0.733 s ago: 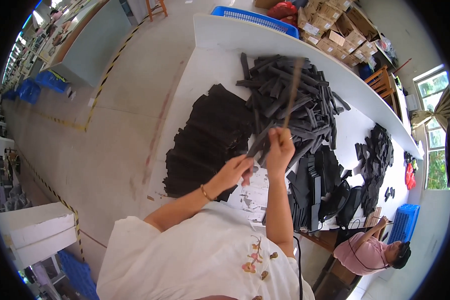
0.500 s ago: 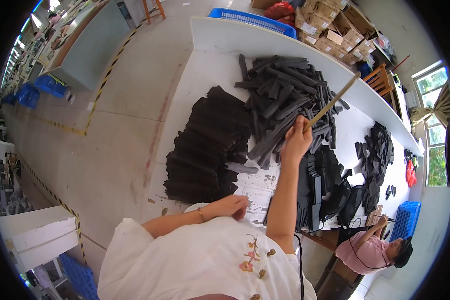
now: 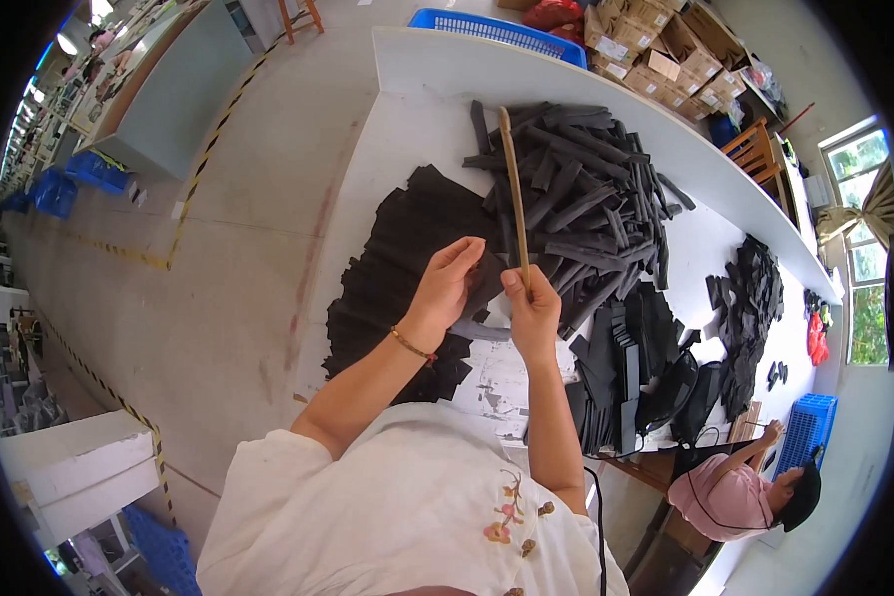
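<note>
Moved: both hands have been brought close together, and the stick now points straight away instead of off to the right.
Right hand point(image 3: 532, 310): closed around the low end of the thin wooden stick point(image 3: 514, 189), so it is kept steady.
Left hand point(image 3: 447, 288): half open, fingers laid on a black strip point(image 3: 483, 280) beside the stick, likely so the strip can be worked with the stick.
Black strips point(image 3: 586, 204): heaped on the white worktop point(image 3: 437, 70), just beyond the hands.
Flat black pieces point(image 3: 387, 278): spread on the worktop under the left hand.
</note>
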Demonstrator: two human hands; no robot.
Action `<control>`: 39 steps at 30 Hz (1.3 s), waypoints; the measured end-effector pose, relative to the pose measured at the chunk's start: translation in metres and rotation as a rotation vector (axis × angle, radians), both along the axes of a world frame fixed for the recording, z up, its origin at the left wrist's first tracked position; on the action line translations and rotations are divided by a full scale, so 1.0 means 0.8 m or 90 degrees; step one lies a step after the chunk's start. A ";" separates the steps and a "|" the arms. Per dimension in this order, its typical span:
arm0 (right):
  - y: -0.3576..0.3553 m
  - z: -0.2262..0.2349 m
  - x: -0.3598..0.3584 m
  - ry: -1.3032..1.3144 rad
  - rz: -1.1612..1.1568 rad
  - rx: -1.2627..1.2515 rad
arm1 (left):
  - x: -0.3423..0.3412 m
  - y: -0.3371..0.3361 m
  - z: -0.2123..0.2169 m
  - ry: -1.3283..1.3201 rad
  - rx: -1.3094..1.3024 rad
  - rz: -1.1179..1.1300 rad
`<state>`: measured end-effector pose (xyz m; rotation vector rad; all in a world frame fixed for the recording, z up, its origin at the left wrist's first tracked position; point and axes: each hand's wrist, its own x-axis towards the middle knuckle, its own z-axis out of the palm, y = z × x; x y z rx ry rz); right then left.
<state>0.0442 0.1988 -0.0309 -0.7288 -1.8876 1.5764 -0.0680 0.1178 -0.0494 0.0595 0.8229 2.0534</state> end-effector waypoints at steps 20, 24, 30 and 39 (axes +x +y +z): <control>0.163 -0.068 0.080 -0.100 -0.270 0.078 | -0.081 -0.013 -0.110 1.056 -0.459 0.063; 0.074 -0.091 0.094 -0.264 -0.135 0.150 | -0.111 -0.007 -0.134 1.232 -0.507 -0.061; 0.061 -0.085 0.129 -0.287 -0.037 0.268 | -0.129 -0.010 -0.122 1.199 -0.420 -0.091; 0.056 -0.031 0.130 -0.308 0.044 0.340 | -0.134 -0.025 -0.073 1.183 -0.332 -0.110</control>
